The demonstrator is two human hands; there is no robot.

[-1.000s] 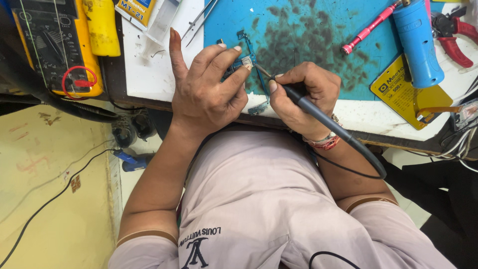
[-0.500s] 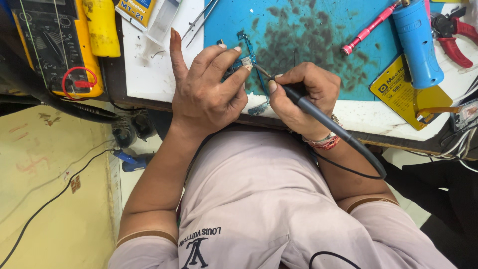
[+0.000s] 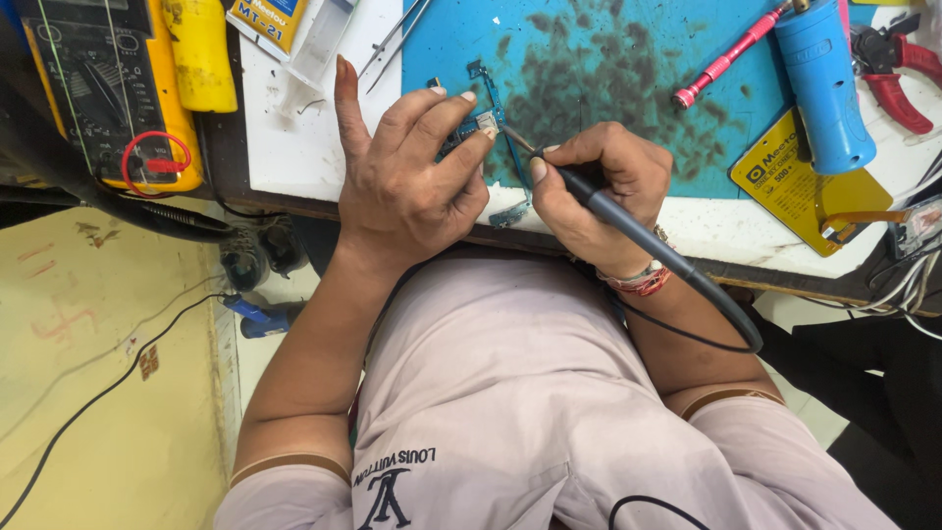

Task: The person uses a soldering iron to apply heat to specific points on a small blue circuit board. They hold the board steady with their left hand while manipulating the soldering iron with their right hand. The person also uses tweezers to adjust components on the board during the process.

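My left hand (image 3: 412, 177) pinches a small blue circuit part (image 3: 481, 126) with thin flex strips against the blue work mat (image 3: 628, 79), index finger raised. My right hand (image 3: 594, 191) grips a black soldering iron (image 3: 628, 226) like a pen. Its metal tip touches the part just right of my left fingertips. The iron's black cord loops back past my right wrist, which wears a red thread band (image 3: 638, 282).
A yellow multimeter (image 3: 108, 88) with a red lead sits at the far left. Tweezers (image 3: 392, 39) lie on the white bench top (image 3: 294, 147). A pink screwdriver (image 3: 731, 54), blue cylinder tool (image 3: 824, 83), red pliers (image 3: 898, 83) and yellow card (image 3: 795, 186) lie right.
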